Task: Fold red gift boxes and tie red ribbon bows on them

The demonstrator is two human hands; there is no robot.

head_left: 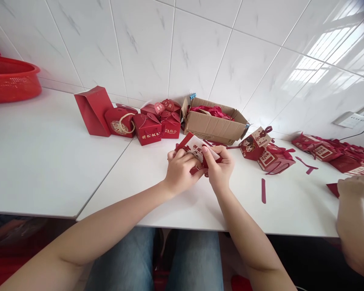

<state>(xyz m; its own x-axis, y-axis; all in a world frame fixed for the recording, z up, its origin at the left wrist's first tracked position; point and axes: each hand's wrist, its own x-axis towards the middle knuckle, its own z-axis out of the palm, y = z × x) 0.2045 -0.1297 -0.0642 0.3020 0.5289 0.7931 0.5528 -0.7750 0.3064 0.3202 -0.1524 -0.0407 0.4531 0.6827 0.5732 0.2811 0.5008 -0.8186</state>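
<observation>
Between my two hands is a red and white gift box (197, 146) with printed characters and a small figure on its face. My left hand (182, 169) wraps its fingers round the left side of the box. On the right side, my right hand (221, 165) grips it, thumb pressed on the printed face. The lower part of the box is hidden behind my fingers. Dark red ribbon strips (214, 143) lie on the table just behind it.
Behind stands a cardboard box (215, 126) of red ribbons. Finished-looking red boxes (147, 128) stand left of it, more gift boxes (276, 158) right. A loose ribbon strip (263, 190) lies nearby. At far right is another person's hand (354, 187); a red basket (12, 81) sits far left.
</observation>
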